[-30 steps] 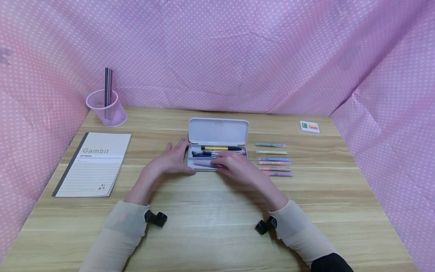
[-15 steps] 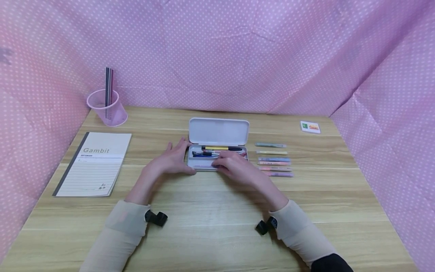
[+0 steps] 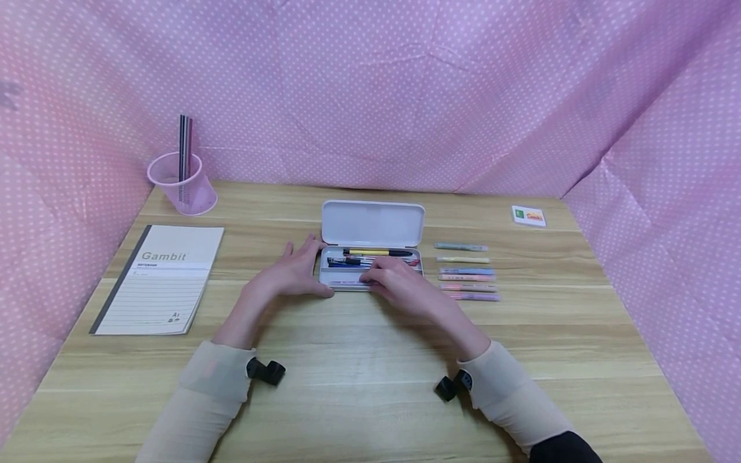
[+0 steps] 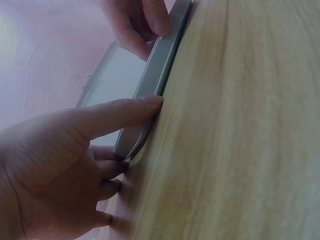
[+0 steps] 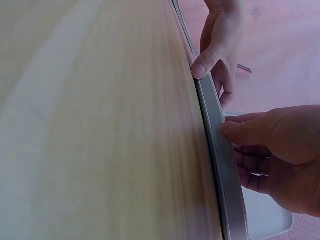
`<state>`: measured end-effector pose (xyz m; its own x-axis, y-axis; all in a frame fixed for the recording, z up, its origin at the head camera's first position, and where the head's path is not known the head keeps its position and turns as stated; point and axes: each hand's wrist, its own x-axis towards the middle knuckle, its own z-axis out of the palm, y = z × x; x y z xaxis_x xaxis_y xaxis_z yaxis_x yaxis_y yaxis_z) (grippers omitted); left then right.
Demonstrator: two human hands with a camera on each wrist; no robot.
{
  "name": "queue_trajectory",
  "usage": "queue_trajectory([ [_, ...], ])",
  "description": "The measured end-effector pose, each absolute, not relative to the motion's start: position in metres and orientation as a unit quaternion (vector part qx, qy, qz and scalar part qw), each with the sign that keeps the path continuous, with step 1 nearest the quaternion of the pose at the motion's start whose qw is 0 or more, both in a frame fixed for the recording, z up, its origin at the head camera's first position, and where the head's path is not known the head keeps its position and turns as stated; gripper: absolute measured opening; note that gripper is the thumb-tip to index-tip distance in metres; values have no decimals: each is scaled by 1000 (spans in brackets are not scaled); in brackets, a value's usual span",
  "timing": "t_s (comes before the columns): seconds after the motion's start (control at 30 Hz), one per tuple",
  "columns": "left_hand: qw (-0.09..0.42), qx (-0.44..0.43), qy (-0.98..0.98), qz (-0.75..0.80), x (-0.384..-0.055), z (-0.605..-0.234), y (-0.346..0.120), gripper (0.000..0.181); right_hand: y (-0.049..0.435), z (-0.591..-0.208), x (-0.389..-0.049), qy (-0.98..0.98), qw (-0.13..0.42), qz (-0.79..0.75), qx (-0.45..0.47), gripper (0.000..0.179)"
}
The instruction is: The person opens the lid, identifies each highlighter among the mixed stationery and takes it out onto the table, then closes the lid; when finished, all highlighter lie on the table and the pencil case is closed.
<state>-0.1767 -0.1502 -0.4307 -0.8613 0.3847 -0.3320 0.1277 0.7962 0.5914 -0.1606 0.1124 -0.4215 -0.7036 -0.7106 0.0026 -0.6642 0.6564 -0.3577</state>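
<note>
An open white metal pencil case (image 3: 372, 223) stands mid-table with its lid tipped back. My left hand (image 3: 289, 269) grips its left end, thumb (image 4: 127, 112) on the front wall and fingers round the end. Over the case's front compartment is my right hand (image 3: 399, 283), curled, fingertips inside by a pale purple pen (image 3: 345, 283). The pen's right part is hidden under those fingers. In the right wrist view, the right thumb (image 5: 240, 132) lies at the front rim. Several pens, among them a yellow-and-black one (image 3: 376, 253), fill the back compartment.
Pastel pens (image 3: 466, 278) lie in a column right of the case. A white card-like piece (image 3: 528, 216) is at the back right. Left stand a pink mesh cup (image 3: 197, 193) with dark pencils (image 3: 185, 148) and a Gambit notebook (image 3: 159, 283). Pink dotted cloth (image 3: 370, 96) surrounds the table.
The pale purple pen has gone down and slightly toward the front inside the front compartment during the first half second. Both hands have stayed almost in place since.
</note>
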Motion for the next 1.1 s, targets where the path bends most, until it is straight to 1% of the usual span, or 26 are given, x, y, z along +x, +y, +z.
queue_trajectory([
  [0.27, 223, 141, 921, 286, -177, -432, -150, 100, 112, -421, -159, 912, 78, -175, -364, 23],
  [0.6, 223, 141, 921, 285, -177, -433, -151, 100, 114, -424, -161, 902, 62, -196, -379, 25],
  [0.77, 224, 140, 921, 285, -177, -433, -151, 100, 115, -422, -161, 904, 57, -197, -375, 25],
  [1.0, 224, 141, 921, 285, -178, -434, -151, 100, 114, -421, -162, 910, 65, -203, -356, 25],
  [1.1, 224, 140, 921, 285, -178, -434, -151, 101, 117, -420, -162, 908, 58, -205, -361, 24],
])
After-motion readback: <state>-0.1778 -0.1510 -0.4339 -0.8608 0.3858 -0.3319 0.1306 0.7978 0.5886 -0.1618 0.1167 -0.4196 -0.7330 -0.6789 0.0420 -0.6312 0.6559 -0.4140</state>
